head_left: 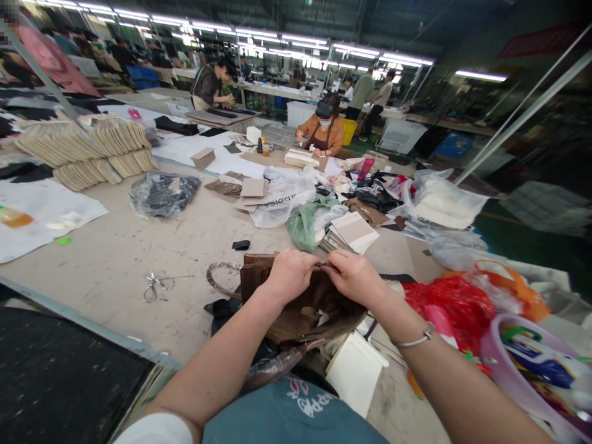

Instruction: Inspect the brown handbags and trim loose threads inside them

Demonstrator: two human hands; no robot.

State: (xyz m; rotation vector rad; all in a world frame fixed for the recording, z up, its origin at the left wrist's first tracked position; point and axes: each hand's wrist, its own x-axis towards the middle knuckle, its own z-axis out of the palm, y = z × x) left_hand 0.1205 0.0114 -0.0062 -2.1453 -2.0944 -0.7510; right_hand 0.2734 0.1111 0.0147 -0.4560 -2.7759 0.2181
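A brown handbag (300,320) lies on the table right in front of me, its mouth towards my body. My left hand (292,274) pinches the far upper edge of the bag. Close beside it, my right hand (349,277) pinches the same edge, the fingertips of both hands nearly meeting. A handle wrapped in clear plastic (222,277) loops out at the bag's left side. Another plastic-wrapped strap (277,368) crosses near my apron. Part of the bag's inside and far side is hidden by my hands and arms.
Scissors (155,287) and a small black strip (240,245) lie to the left. Beyond the bag are cardboard pieces (354,231) and a green plastic bag (305,225). A purple basin (497,351) and red plastic (451,308) stand at right. A co-worker (324,129) sits across the table.
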